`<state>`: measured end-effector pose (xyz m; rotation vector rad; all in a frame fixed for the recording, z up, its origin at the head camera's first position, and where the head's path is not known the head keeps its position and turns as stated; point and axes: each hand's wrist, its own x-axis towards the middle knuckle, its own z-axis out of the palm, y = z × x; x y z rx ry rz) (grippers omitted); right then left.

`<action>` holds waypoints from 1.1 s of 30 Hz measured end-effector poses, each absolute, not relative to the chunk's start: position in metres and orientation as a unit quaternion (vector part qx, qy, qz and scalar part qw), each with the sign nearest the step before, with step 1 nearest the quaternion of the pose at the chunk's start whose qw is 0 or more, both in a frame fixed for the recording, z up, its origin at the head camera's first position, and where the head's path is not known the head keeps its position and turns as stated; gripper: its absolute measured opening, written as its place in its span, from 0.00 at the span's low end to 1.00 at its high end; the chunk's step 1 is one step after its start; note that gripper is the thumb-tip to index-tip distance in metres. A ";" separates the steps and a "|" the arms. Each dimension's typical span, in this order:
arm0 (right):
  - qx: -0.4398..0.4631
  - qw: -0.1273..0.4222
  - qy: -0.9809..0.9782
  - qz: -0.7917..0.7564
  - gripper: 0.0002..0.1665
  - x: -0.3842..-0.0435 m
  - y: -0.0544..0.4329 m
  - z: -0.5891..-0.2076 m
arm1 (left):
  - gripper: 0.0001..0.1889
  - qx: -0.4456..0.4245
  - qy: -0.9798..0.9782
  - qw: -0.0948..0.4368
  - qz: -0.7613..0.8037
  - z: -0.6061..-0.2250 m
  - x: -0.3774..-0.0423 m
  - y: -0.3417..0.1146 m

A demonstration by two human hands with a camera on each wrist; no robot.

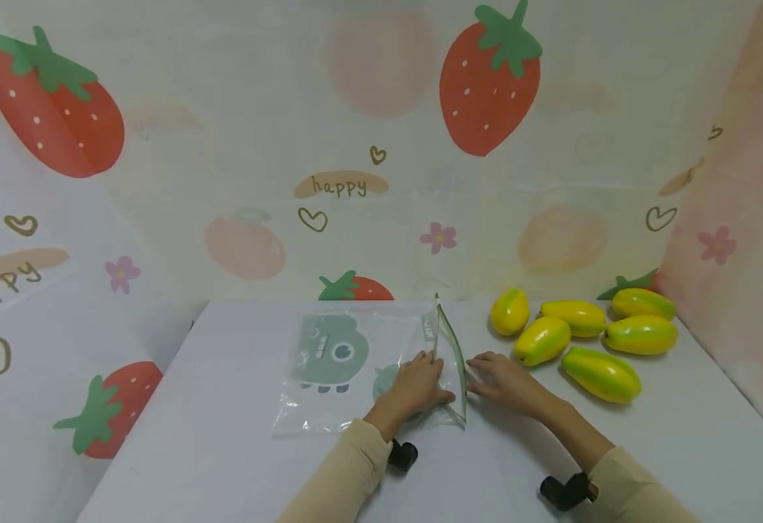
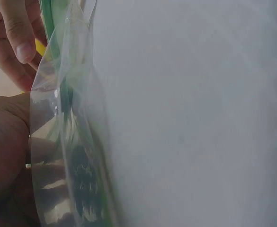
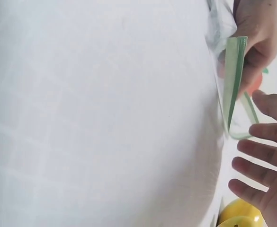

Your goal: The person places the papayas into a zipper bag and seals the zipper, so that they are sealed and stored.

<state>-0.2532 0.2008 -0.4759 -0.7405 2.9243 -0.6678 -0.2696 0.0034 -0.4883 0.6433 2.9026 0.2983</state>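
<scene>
A clear zip bag (image 1: 338, 356) printed with a green cartoon monster lies on the white table, its green-edged mouth (image 1: 458, 356) facing right and gaping. My left hand (image 1: 414, 386) grips the bag close behind that mouth, thumb toward the opening. Just right of the mouth is my right hand (image 1: 506, 381), holding nothing. Its fingers (image 3: 256, 153) look spread and fairly straight in the right wrist view, beside the green zip strip (image 3: 234, 78). In the left wrist view, clear film (image 2: 46, 146) covers part of the left hand.
Several yellow-green fruits (image 1: 602, 375) lie at the back right of the table (image 1: 211, 436), beyond my right hand. A cloth wall (image 1: 388, 145) with strawberry prints stands behind the table and along both sides. Black wrist cameras (image 1: 564, 492) hang under both sleeves.
</scene>
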 end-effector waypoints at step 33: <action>-0.209 -0.003 0.965 -0.159 0.27 -0.276 0.258 -0.410 | 0.37 0.198 0.969 0.094 0.112 -0.486 -0.270 0.006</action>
